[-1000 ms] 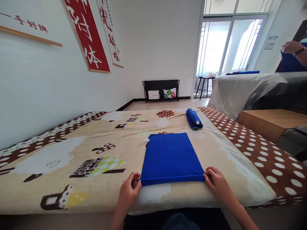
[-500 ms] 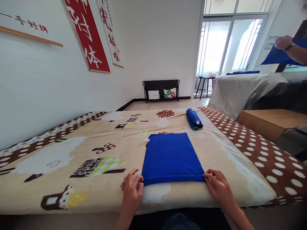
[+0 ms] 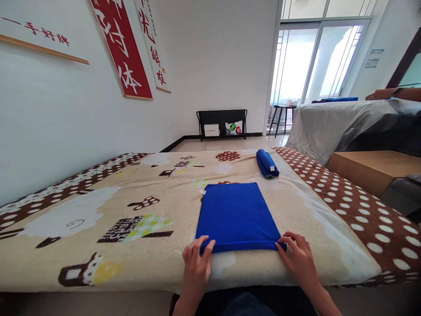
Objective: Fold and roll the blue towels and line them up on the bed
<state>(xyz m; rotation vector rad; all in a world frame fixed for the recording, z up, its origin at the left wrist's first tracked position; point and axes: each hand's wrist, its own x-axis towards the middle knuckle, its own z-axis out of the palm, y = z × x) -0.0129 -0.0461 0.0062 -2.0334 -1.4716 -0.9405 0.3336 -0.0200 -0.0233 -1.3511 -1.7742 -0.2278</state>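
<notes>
Hands [image 3: 197,261] [image 3: 300,260] on blue cloth [image 3: 236,211], fold [image 3: 243,246] crosswise

The blanket [image 3: 148,263] bears 1 blue cloth [image 3: 235,213], 1 roll [image 3: 265,161].

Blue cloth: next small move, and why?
I'd probably roll the folded near edge of the blue cloth one small turn away from the person. The left hand and right hand are at its two ends, the rest lies flat beyond, and a rolled cloth already lies farther up the blanket.
</notes>
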